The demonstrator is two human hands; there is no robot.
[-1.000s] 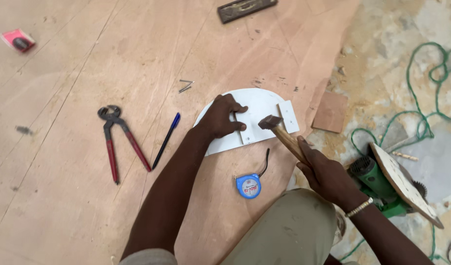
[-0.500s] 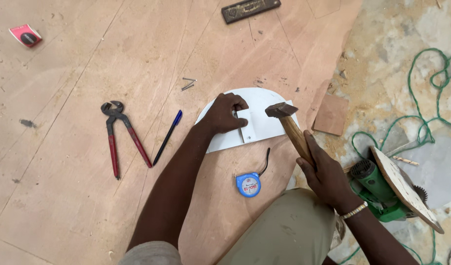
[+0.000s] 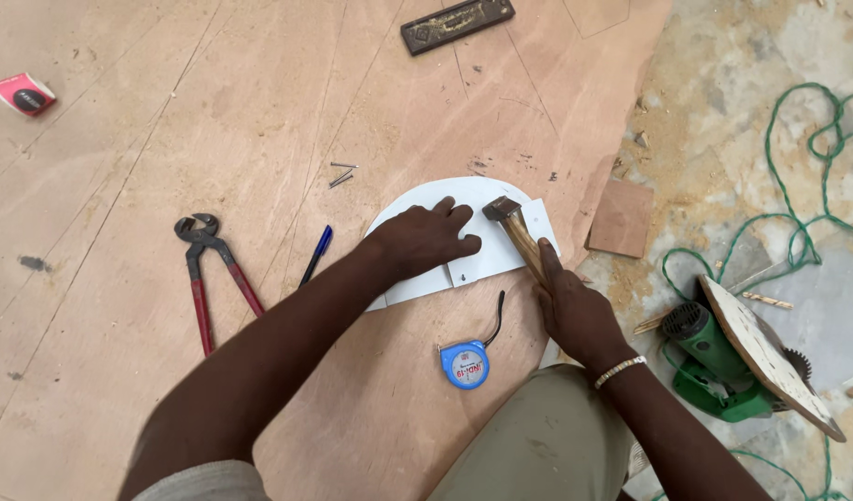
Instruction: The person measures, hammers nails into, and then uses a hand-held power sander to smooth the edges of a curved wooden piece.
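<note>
A white half-round board (image 3: 417,198) lies on a plywood sheet (image 3: 259,111), with a small white rectangular piece (image 3: 491,262) on its right part. My left hand (image 3: 426,238) presses flat on the white pieces, fingers spread. My right hand (image 3: 573,314) grips the wooden handle of a hammer (image 3: 517,234), whose head sits just right of my left fingertips, over the small piece. A small nail or mark shows in the small piece below my left hand.
Red-handled pincers (image 3: 211,275) and a blue pen (image 3: 316,254) lie to the left, loose nails (image 3: 341,173) above them. A blue tape measure (image 3: 466,362) sits near my knee. A green power saw (image 3: 723,357) and green cord (image 3: 798,204) lie right; a dark metal bar (image 3: 456,24) lies far.
The hammer head swung up and to the right, then back down beside my left fingers. My left hand stayed pressed on the white pieces.
</note>
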